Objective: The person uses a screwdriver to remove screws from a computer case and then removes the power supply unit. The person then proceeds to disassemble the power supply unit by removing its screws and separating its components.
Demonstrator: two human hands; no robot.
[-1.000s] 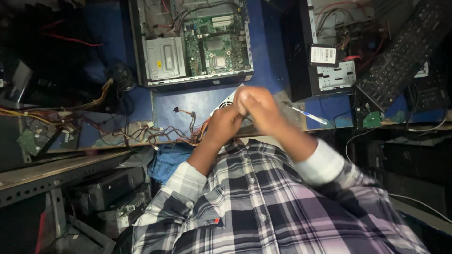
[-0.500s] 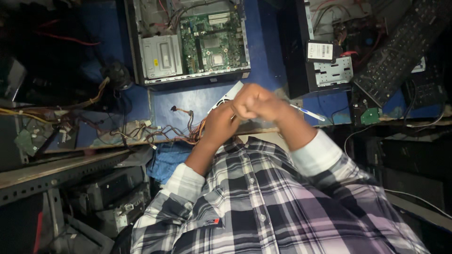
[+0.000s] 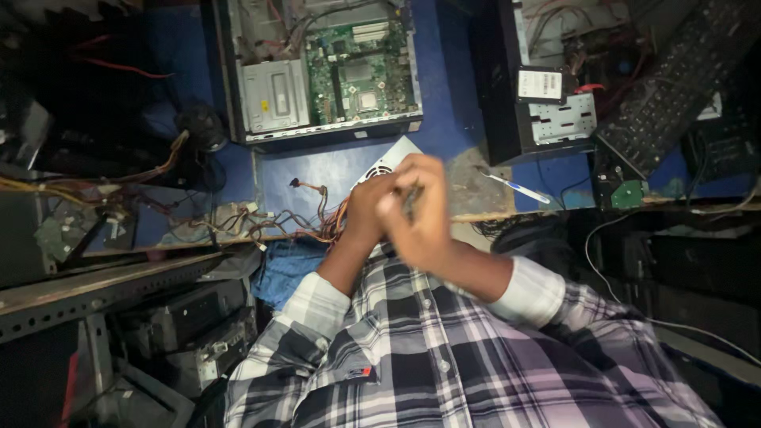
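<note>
Our hands drift slightly left at frame centre: left hand [image 3: 366, 208] and right hand [image 3: 420, 212] fingers stay clenched around the power supply unit [image 3: 390, 162] above the blue tabletop [image 3: 444, 119].

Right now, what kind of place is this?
Most likely a computer repair bench. An open desktop case with its green circuit board bared lies on the blue table, a second opened case and a black keyboard lie nearby, and loose wires trail along the edge.
</note>
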